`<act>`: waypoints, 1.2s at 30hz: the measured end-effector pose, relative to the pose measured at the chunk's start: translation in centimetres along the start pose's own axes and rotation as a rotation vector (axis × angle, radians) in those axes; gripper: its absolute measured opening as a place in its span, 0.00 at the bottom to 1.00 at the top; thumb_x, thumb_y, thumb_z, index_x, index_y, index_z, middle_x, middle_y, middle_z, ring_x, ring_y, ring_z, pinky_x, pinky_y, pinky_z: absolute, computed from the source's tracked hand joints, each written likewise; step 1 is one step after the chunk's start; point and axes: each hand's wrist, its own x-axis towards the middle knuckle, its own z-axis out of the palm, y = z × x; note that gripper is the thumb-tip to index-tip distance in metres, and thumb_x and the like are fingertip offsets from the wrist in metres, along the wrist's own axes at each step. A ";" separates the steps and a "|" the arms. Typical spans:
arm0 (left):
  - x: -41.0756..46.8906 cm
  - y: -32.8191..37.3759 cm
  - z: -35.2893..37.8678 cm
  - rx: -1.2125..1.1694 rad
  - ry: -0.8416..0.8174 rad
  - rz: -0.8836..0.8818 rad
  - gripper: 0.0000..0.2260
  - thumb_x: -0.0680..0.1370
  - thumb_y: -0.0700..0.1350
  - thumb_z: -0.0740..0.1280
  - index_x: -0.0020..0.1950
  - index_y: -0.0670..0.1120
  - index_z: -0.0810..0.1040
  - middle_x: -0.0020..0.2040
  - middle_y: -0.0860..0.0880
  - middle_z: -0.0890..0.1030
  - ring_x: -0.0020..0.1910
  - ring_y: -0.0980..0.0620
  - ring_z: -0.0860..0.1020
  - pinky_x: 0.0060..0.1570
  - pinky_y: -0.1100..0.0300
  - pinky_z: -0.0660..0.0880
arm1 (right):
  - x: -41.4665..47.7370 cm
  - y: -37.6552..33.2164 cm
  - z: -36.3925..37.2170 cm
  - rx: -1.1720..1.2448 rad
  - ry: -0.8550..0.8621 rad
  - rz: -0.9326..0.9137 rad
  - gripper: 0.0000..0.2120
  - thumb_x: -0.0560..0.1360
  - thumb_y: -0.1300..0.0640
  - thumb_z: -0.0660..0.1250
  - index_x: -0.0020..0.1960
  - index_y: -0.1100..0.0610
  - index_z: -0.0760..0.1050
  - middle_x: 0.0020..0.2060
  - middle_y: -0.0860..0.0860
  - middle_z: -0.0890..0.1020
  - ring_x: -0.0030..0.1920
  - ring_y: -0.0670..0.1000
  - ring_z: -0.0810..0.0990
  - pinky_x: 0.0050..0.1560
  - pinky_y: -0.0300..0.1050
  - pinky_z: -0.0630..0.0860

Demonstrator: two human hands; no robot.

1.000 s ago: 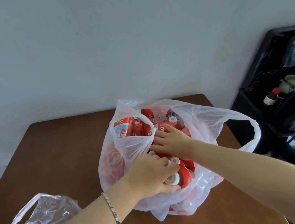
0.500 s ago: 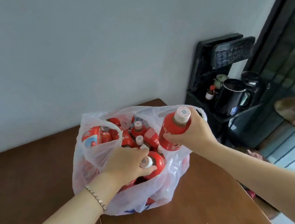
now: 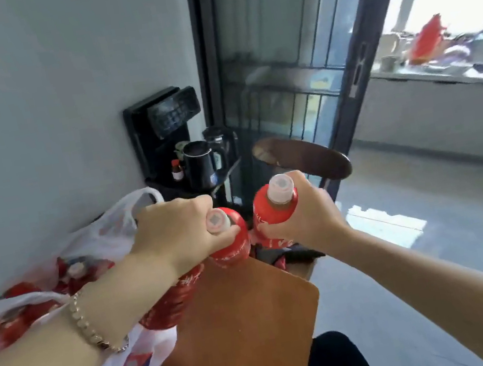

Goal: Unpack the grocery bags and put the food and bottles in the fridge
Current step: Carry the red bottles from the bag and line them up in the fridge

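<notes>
My left hand (image 3: 177, 229) grips a red bottle with a pale cap (image 3: 231, 239) by its neck, just past the right side of the bag. My right hand (image 3: 308, 219) holds a second red bottle (image 3: 274, 209) upright beside it, the two bottles almost touching over the table's far right corner. The white plastic grocery bag (image 3: 113, 231) sits on the brown table (image 3: 243, 327) at the left, with several more red bottles and cartons (image 3: 78, 272) inside. My left forearm, with a bracelet, crosses over the bag. No fridge is in view.
A black water dispenser stand (image 3: 160, 132) with a black kettle (image 3: 201, 164) stands against the wall behind the table. A dark wooden chair back (image 3: 300, 156) is just beyond the bottles. Dark-framed glass doors (image 3: 293, 60) and grey floor (image 3: 435, 229) lie to the right.
My left hand has lifted its bottle out of the bag. Both hands carried their bottles right, off the bag, and my view swung right toward the glass doors.
</notes>
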 end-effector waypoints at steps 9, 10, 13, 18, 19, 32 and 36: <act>3.7 26.2 2.7 -0.035 -0.058 0.684 0.23 0.74 0.68 0.56 0.50 0.50 0.75 0.38 0.55 0.75 0.35 0.56 0.71 0.29 0.67 0.62 | -13.1 12.4 -20.0 -0.177 0.329 0.432 0.33 0.60 0.46 0.79 0.59 0.54 0.70 0.47 0.46 0.78 0.47 0.48 0.78 0.47 0.40 0.76; 3.6 29.3 2.8 -0.039 -0.054 0.734 0.24 0.74 0.68 0.56 0.52 0.49 0.75 0.40 0.54 0.78 0.35 0.55 0.71 0.31 0.66 0.64 | -14.9 13.8 -22.3 -0.167 0.366 0.490 0.32 0.60 0.47 0.79 0.57 0.54 0.70 0.46 0.46 0.79 0.47 0.49 0.79 0.48 0.42 0.77; 3.0 40.2 3.0 -0.093 -0.073 0.876 0.24 0.74 0.67 0.57 0.53 0.49 0.77 0.45 0.53 0.82 0.39 0.52 0.77 0.36 0.63 0.67 | -21.7 18.4 -29.6 -0.189 0.494 0.629 0.31 0.59 0.46 0.79 0.55 0.54 0.69 0.45 0.48 0.79 0.47 0.49 0.80 0.51 0.46 0.78; 0.5 58.5 2.6 -0.226 -0.123 1.064 0.22 0.74 0.67 0.58 0.52 0.50 0.76 0.50 0.52 0.82 0.47 0.51 0.79 0.39 0.61 0.66 | -33.0 24.6 -41.4 -0.312 0.652 0.807 0.29 0.60 0.45 0.78 0.55 0.52 0.69 0.44 0.47 0.79 0.46 0.50 0.79 0.46 0.42 0.74; 0.0 62.3 2.4 -0.246 -0.125 1.097 0.22 0.74 0.67 0.58 0.52 0.51 0.76 0.50 0.52 0.82 0.47 0.51 0.79 0.40 0.61 0.66 | -35.2 25.8 -43.8 -0.329 0.688 0.844 0.29 0.60 0.45 0.78 0.55 0.52 0.69 0.44 0.47 0.79 0.45 0.51 0.79 0.45 0.41 0.74; -1.7 100.7 0.1 -0.475 -0.086 1.395 0.19 0.75 0.63 0.58 0.36 0.48 0.68 0.31 0.52 0.71 0.36 0.51 0.72 0.39 0.59 0.64 | -49.6 39.7 -68.5 -0.416 1.039 1.193 0.30 0.58 0.42 0.77 0.54 0.50 0.68 0.45 0.47 0.78 0.48 0.53 0.79 0.50 0.47 0.76; 0.0 110.7 -1.0 -0.550 -0.062 1.502 0.21 0.75 0.64 0.57 0.32 0.48 0.65 0.31 0.53 0.70 0.35 0.52 0.71 0.40 0.59 0.65 | -51.1 43.5 -75.6 -0.430 1.145 1.217 0.31 0.60 0.42 0.77 0.56 0.49 0.67 0.48 0.47 0.78 0.49 0.51 0.78 0.51 0.46 0.75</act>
